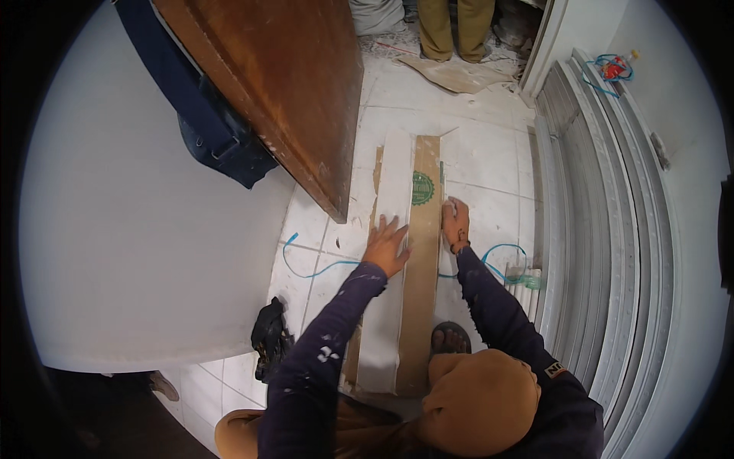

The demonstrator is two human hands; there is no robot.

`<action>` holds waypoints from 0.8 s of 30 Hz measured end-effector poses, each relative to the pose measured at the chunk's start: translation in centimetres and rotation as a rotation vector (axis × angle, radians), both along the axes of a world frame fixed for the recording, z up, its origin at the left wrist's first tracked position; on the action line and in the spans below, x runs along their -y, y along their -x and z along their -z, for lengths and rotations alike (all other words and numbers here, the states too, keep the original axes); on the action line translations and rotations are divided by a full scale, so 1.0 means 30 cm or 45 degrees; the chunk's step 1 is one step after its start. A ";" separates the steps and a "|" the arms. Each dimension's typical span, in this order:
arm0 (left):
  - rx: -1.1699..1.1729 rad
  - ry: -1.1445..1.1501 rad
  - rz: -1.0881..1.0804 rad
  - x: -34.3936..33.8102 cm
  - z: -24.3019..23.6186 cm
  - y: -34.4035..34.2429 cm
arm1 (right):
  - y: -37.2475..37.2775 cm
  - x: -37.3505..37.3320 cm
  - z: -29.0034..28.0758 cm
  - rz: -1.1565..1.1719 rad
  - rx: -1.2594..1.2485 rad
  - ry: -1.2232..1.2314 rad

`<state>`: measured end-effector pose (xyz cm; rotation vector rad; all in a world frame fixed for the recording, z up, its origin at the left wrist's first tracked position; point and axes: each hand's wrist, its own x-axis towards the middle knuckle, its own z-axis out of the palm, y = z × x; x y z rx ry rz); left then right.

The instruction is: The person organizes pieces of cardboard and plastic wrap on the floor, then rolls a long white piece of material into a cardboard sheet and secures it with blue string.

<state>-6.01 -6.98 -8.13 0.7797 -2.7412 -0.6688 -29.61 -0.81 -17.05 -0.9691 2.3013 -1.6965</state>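
A long brown cardboard piece with a round green print lies lengthwise on the tiled floor before me. Along its left part runs a long white strip. My left hand rests on the white strip near its right edge, fingers spread and flat. At the cardboard's right edge, my right hand has its fingers bent round the border; the fingertips are partly hidden. A thin blue strap passes crosswise, out of sight at the cardboard and showing again on the right.
A brown wooden door with a dark blue bag stands at the left. Long metal profiles lean along the right wall. Another person's legs are at the far doorway, beside a loose cardboard sheet. A black item lies at left.
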 end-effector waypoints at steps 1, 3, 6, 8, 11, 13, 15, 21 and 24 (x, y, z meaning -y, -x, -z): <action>-0.001 0.001 0.002 0.001 0.016 0.055 | 0.042 0.030 -0.013 0.025 -0.047 0.010; -0.137 0.028 -0.083 0.007 0.037 0.210 | 0.188 0.070 -0.034 0.061 -0.211 -0.012; -0.314 0.102 -0.237 0.048 0.079 0.344 | 0.292 0.169 -0.092 -0.014 0.228 -0.085; -0.356 0.146 -0.287 0.088 0.129 0.369 | 0.351 0.235 -0.098 -0.037 0.248 -0.124; -0.398 0.178 -0.341 0.104 0.147 0.394 | 0.501 0.363 -0.068 -0.045 0.255 -0.147; -0.382 0.135 -0.337 0.086 0.142 0.425 | 0.680 0.423 0.016 -0.054 -0.199 -0.181; -0.439 0.002 -0.405 0.110 0.152 0.414 | 0.811 0.546 0.048 -0.046 -0.454 -0.348; -0.338 -0.087 -0.424 0.141 0.113 0.444 | 1.082 0.952 0.024 0.037 -0.478 -0.666; -0.272 -0.080 -0.476 0.173 0.102 0.391 | 1.050 1.167 -0.070 -0.065 -0.574 -1.059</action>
